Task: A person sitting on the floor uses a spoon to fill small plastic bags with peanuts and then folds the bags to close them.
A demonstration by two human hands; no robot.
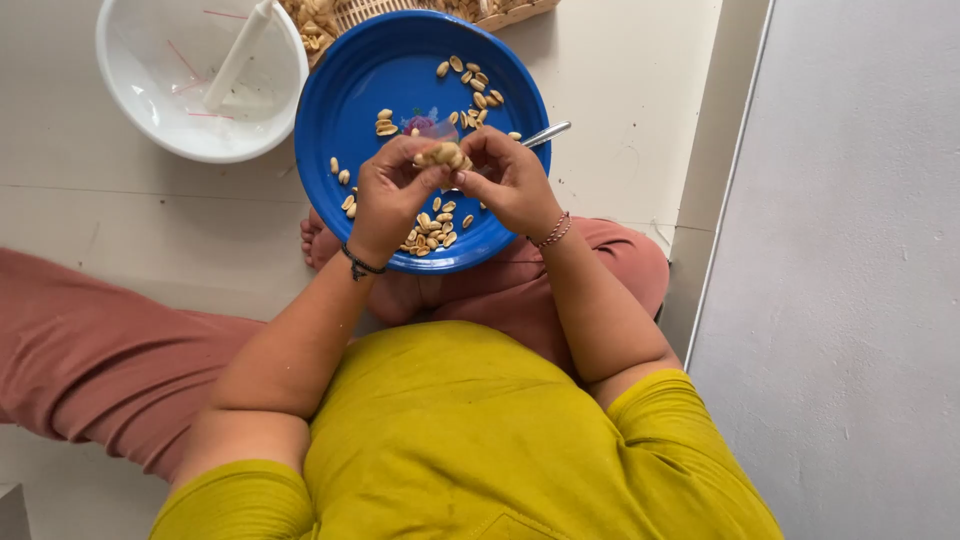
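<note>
My left hand (390,195) and my right hand (512,178) meet over a blue plate (350,90), both pinching one pale peanut pod (444,155) between thumbs and fingers. Several shelled peanuts (432,232) lie scattered on the plate, one cluster just under my hands and another at its far side. A metal handle (548,133) sticks out from behind my right hand over the plate's rim.
A white bowl (160,120) with a white stick lying in it stands left of the plate. A woven basket (500,15) of unshelled peanuts sits beyond the plate. My legs are folded on the light tiled floor. A grey wall (850,250) runs along the right.
</note>
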